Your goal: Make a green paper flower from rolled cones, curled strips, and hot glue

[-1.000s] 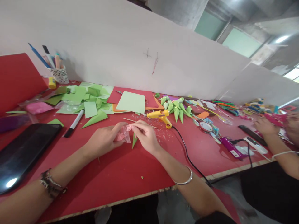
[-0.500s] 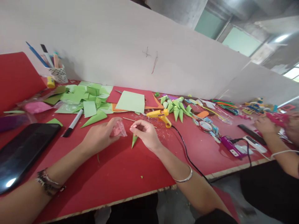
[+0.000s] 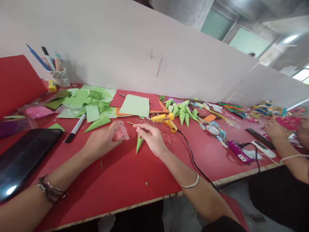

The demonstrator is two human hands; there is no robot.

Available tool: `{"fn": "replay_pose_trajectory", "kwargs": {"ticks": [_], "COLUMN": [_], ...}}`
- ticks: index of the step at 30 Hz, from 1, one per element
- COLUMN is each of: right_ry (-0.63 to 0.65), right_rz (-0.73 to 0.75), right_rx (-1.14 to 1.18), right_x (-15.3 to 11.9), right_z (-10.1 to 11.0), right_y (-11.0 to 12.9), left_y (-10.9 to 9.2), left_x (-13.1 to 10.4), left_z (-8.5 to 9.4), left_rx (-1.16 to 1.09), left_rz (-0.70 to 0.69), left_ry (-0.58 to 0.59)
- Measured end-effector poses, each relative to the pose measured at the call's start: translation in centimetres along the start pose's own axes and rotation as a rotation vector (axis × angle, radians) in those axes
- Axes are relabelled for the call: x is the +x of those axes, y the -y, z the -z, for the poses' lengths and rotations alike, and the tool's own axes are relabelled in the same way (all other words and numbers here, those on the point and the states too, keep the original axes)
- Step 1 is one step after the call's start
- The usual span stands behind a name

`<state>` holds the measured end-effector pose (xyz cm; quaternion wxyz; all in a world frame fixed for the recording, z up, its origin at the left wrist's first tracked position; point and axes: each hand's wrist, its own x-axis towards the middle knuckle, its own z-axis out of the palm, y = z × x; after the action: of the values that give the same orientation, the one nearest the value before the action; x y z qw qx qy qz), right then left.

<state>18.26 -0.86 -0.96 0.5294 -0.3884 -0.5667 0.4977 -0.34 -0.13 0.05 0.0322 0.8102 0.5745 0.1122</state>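
My left hand (image 3: 103,138) is closed round a small clear plastic bag (image 3: 121,131) with pink stuff inside. To its right, my right hand (image 3: 152,137) pinches a small pink piece (image 3: 138,129) between thumb and fingertips. Just below those fingers a green paper cone (image 3: 139,143) lies on the red table, its point towards me and its wide end partly hidden by my hand. Behind my right hand rests a yellow glue gun (image 3: 165,120), and a thin stick (image 3: 132,123) lies beyond my fingertips.
Green paper pieces (image 3: 96,96) and a marker (image 3: 76,128) lie behind my left hand. A phone (image 3: 29,158) is at far left. Several green cones (image 3: 183,112) are grouped at the back. The glue gun's black cord (image 3: 190,151) crosses the table; another person's hand (image 3: 275,129) works at right.
My right fingers have come down slightly with the pink piece, closer to the cone's wide end. My left hand and the bag have barely shifted.
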Motion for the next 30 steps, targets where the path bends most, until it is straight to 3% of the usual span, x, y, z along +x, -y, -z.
{"fn": "replay_pose_trajectory", "kwargs": {"ticks": [13, 18, 20, 25, 30], "right_ry": [-0.013, 0.011, 0.013, -0.057, -0.174], "right_rz": [-0.053, -0.033, -0.046, -0.025, 0.067], "right_rx": [0.145, 0.192, 0.209, 0.152, 0.121], "right_x": [0.0, 0.0, -0.1, 0.0, 0.3], "right_z": [0.0, -0.2, -0.3, -0.1, 0.5], "right_y": [0.2, 0.0, 0.1, 0.3, 0.2], "left_y": [1.2, 2.0, 1.7, -1.5, -4.0], "left_x": [0.4, 0.5, 0.4, -0.6, -0.5], "left_z": [-0.9, -1.3, -1.5, -2.2, -3.2], "left_rx": [0.068, 0.188, 0.158, 0.018, -0.105], "left_rz": [0.034, -0.092, -0.176, -0.431, -0.280], "left_ry": [-0.040, -0.325, -0.379, -0.203, -0.087]}}
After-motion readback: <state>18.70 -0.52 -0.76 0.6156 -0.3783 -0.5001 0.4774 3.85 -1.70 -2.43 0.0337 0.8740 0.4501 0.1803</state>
